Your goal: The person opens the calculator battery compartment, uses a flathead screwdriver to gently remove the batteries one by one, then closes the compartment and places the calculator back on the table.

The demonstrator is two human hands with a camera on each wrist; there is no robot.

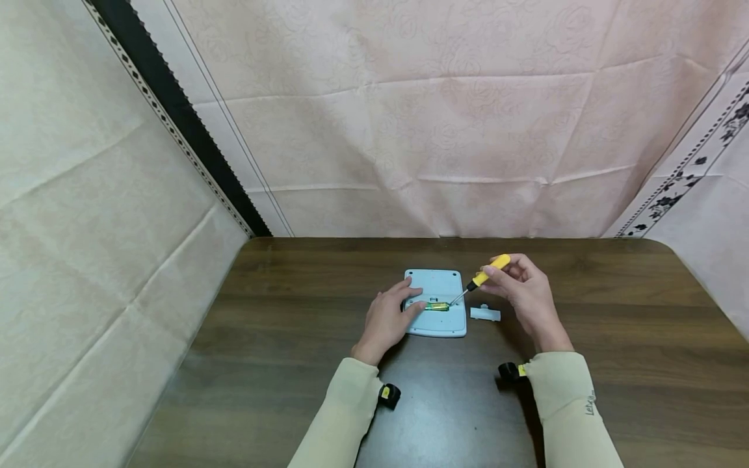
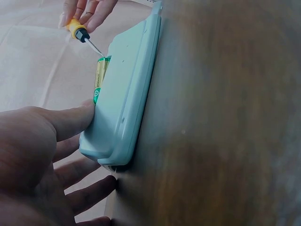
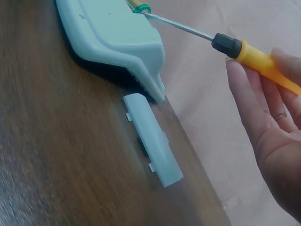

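A light-blue, calculator-like device lies back side up on the table, its battery slot uncovered. A green and gold battery sits in the slot. My left hand rests over the device's left edge with fingers extended; its thumb touches beside the battery's near end. My right hand grips the yellow handle of a screwdriver, which slants down to the left. Its metal tip meets the battery's right end. A small light-blue battery cover lies on the table just right of the device.
The brown wooden table stretches out on both sides of the device. Pale patterned cloth hangs behind the table's far edge, and more cloth hangs at the left. Small black wrist cameras sit at both cuffs.
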